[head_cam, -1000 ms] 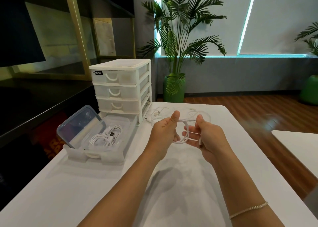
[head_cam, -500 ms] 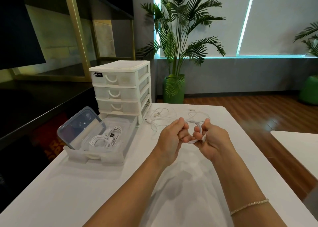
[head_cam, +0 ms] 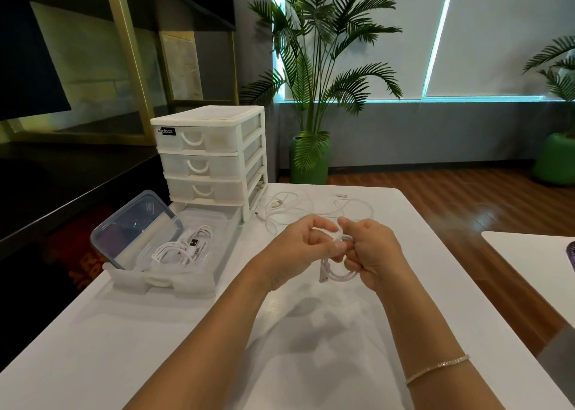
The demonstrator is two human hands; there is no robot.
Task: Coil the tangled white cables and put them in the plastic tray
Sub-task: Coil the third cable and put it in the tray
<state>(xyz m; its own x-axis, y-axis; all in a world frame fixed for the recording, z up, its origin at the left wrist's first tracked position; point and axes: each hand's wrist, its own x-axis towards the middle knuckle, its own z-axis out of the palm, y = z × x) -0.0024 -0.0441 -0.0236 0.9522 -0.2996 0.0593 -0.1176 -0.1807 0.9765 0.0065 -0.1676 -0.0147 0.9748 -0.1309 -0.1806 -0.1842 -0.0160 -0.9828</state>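
White cable (head_cam: 337, 275) is pinched between the left hand (head_cam: 306, 248) and right hand (head_cam: 371, 252), both closed on it so the loops hold; the plastic tray (head_cam: 199, 285) waits left.

Two bare forearms, no sleeves worn, thin beaded bracelet (head_cam: 437, 368) seen on right wrist, lower right of frame

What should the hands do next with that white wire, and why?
Probably wind the loose end around the small white cable coil to bind it. Both the left hand and the right hand pinch it, its plug dangles, and it isn't in the clear plastic tray yet.
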